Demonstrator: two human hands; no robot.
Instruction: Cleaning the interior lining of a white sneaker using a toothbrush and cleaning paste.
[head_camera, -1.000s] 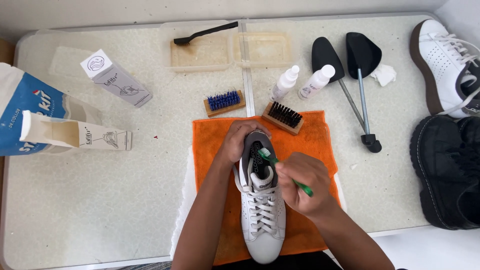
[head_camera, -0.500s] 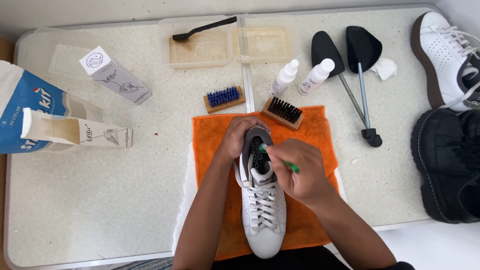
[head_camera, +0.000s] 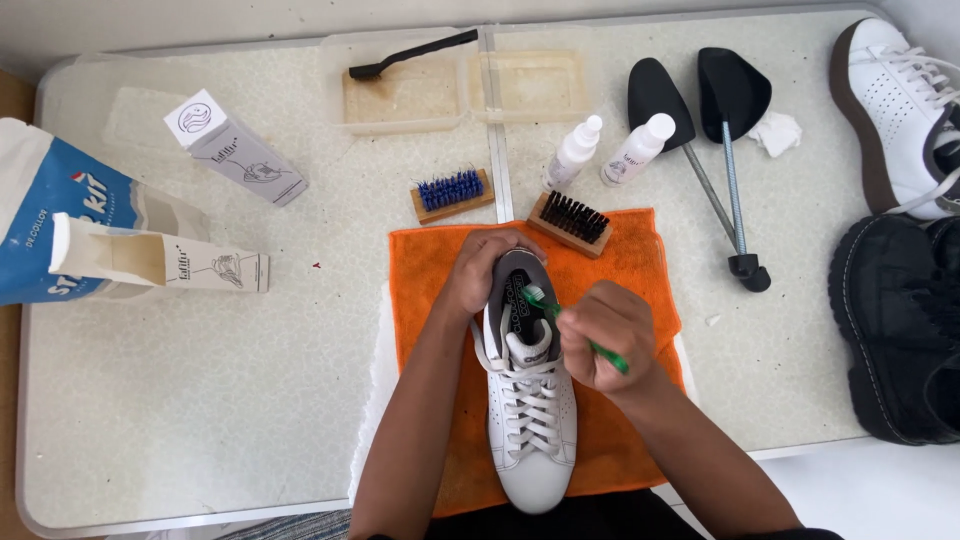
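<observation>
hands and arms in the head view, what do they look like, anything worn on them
Both the left hand and the right hand are bare: no gloves, and no rings, watch or bracelet show. Both forearms are uncovered right to the bottom edge of the picture, so no sleeves are visible. A strip of dark clothing shows at the bottom edge between the arms.

Your left hand (head_camera: 478, 268) grips a white sneaker (head_camera: 528, 410) of smooth, faintly glossy leather with woven cloth laces. Your right hand (head_camera: 608, 338) holds a green plastic toothbrush (head_camera: 575, 328). Under the shoe lies a matt, nappy orange cloth (head_camera: 610, 440). Above it, two brushes have bare wooden backs: one with blue bristles (head_camera: 450, 194), one with black (head_camera: 571, 220). At upper right, the shoe trees (head_camera: 712, 100) look like glossy black plastic on metal rods. The table (head_camera: 200, 400) is speckled and matt.
</observation>
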